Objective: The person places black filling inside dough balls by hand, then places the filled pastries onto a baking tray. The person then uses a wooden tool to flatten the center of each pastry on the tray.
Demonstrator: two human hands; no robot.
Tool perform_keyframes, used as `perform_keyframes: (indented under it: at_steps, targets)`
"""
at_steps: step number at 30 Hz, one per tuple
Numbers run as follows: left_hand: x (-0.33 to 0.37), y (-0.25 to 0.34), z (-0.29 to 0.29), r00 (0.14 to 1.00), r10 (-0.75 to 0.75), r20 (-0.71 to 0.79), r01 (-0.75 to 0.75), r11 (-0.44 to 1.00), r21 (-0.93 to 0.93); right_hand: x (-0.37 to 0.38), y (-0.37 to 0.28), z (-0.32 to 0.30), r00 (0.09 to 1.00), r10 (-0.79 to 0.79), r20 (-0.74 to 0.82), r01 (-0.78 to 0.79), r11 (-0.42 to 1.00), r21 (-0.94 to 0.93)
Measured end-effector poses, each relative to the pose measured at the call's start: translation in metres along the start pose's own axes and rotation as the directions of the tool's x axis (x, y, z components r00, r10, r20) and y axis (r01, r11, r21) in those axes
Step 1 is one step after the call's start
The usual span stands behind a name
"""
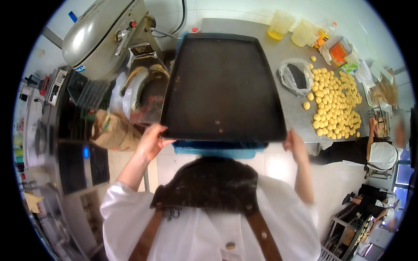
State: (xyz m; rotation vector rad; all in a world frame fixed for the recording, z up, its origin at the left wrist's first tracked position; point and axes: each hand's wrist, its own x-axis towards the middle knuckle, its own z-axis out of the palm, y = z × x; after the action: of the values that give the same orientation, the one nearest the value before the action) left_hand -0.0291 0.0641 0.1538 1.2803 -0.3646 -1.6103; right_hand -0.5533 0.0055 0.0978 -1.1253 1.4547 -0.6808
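A large dark baking tray (222,87) with a raised rim lies in front of me, its surface bare apart from a few small specks. My left hand (152,141) grips its near left corner, thumb on the rim and fingers underneath. At the near right corner, my right hand (296,145) is closed on the edge, slightly blurred. Below the tray's near edge shows part of a blue crate (217,150). To the right, many small yellow dough balls (335,104) are spread on the steel table (285,52), beside a clear plastic bag (296,77).
A big mixer (102,35) stands at the left, with a brown paper sack (114,130) near it. Two plastic jugs (280,25), one with yellow liquid, and an orange-labelled bottle (325,34) line the table's back. Another person (383,154) works at the far right.
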Motion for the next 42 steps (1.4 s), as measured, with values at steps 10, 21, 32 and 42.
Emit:
perform_keyframes:
  at_steps: [10, 21, 32, 42]
  targets:
    - [0.045, -0.05, -0.046, 0.988, 0.041, 0.15, -0.155, 0.295, 0.943, 0.022, -0.001, 0.051, 0.979, -0.193, 0.06, 0.127, 0.358, -0.925]
    - [0.053, -0.022, 0.01, 0.842, 0.412, 0.348, -0.057, -0.574, 0.817, 0.03, -0.039, 0.063, 0.934, -0.352, 0.059, 0.122, 0.161, -0.979]
    - [0.143, -0.064, 0.098, 0.556, 0.672, 0.489, -0.277, -0.405, 0.871, 0.079, -0.078, 0.224, 0.686, -0.695, 0.215, 0.469, 0.197, -0.861]
    - [0.168, -0.099, 0.069, 0.636, 0.597, 0.489, -0.321, -0.372, 0.871, 0.097, -0.035, 0.219, 0.796, -0.529, 0.292, 0.458, 0.212, -0.863]
